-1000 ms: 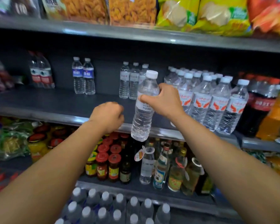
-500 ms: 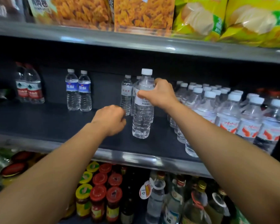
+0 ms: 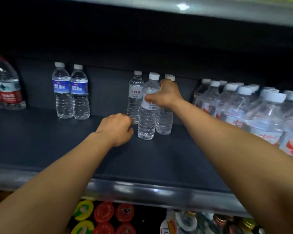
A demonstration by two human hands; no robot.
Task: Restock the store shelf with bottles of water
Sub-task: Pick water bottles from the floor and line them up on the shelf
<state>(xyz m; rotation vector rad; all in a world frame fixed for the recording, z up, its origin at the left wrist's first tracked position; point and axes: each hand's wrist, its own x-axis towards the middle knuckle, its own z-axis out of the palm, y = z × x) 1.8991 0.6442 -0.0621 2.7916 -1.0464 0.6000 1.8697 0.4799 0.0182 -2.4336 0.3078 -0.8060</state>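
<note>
A clear water bottle with a white cap and white label stands upright on the dark shelf. My right hand grips it around the label, fingers curled round its upper body. Two like bottles stand just behind it, one to the left and one to the right, partly hidden by my hand. My left hand hovers low over the shelf just left of the held bottle, fingers curled in a fist and holding nothing.
Two blue-labelled bottles stand at the back left, red-labelled ones at the far left. A dense block of red-and-white labelled bottles fills the right. The metal shelf lip runs below; jars with coloured lids sit underneath.
My right hand has carried the bottle from in front of the shelf lip deep onto the shelf and set it down before the matching bottles. My left fist moved forward alongside.
</note>
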